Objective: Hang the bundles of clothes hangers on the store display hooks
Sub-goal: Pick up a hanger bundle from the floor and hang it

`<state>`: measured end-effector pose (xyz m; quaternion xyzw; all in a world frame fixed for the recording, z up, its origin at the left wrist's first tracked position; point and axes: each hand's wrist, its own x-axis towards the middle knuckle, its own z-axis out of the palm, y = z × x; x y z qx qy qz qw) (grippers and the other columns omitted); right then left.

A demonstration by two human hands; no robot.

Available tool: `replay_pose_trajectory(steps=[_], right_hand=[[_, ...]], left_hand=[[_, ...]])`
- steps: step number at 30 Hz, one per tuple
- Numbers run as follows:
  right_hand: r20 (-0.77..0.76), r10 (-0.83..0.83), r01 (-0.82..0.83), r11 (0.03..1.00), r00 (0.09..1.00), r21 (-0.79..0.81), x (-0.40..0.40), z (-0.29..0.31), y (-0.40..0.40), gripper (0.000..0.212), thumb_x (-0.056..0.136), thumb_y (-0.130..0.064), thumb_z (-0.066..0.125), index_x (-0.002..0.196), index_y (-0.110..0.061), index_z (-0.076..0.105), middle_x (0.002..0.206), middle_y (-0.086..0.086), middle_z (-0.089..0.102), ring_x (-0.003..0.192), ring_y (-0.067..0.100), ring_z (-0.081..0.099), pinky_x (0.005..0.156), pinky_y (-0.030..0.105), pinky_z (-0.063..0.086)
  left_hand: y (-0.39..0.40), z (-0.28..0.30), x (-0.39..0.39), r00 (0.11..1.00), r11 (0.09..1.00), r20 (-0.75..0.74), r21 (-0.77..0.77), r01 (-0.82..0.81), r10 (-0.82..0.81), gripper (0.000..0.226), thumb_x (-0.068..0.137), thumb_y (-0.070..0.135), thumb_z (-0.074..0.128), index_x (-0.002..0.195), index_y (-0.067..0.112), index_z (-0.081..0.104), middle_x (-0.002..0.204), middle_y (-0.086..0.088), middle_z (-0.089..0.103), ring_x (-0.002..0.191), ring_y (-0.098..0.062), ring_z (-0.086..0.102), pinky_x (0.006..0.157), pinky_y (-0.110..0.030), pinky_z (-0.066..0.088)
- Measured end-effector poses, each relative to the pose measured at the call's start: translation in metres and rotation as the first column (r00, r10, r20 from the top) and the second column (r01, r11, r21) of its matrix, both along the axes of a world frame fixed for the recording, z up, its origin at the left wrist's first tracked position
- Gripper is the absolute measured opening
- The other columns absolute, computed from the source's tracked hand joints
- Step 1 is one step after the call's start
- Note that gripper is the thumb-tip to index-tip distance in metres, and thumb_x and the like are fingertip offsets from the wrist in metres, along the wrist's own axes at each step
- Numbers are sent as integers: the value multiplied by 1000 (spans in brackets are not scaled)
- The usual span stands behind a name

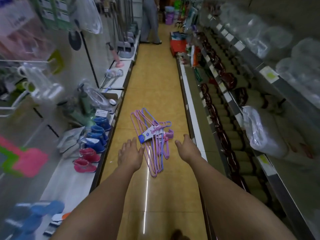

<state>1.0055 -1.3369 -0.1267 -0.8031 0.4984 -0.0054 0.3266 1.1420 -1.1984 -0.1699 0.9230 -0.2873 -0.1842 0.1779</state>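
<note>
Both hands (130, 154) (186, 149) apparently empty above floor hangers (152, 135).

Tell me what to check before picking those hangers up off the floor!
1. Pink and purple wire hanger bundles within reach on the yellow tiled floor: ok.
2. Left hand free, holding nothing: ok.
3. Right hand free, fingers relaxed: ok.
4. Hands either side of the bundles, not yet touching: ok.
5. Bundles separate, not tangled: cannot tell.
6. Free display hook for hanging: cannot tell, shelves are blurred.
</note>
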Motion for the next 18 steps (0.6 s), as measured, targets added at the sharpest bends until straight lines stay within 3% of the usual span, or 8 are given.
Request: replay_pose_trajectory(steps=[8,18], right_hand=[[-9,23,-22,999,1000,46,63,-35,-98,53,102,-38,37,147,-13,24,145,10,40,129,29,44,93,36,39],[-40,109,-103,985,993,137,147,-96,-251,56,101,-39,37,148,-13,21,150,10,35,131,30,43,97,39,41]], left_hand=[[-93,-34,56,1000,1000,-16,-6,-15,15,61,100,45,31,150,14,17,157,-9,17,145,-25,14,118,-40,16],[-223,-82,118,989,986,-56,110,-129,136,63,100,47,27,151,11,13,159,-7,13,146,-22,12,117,-39,15]])
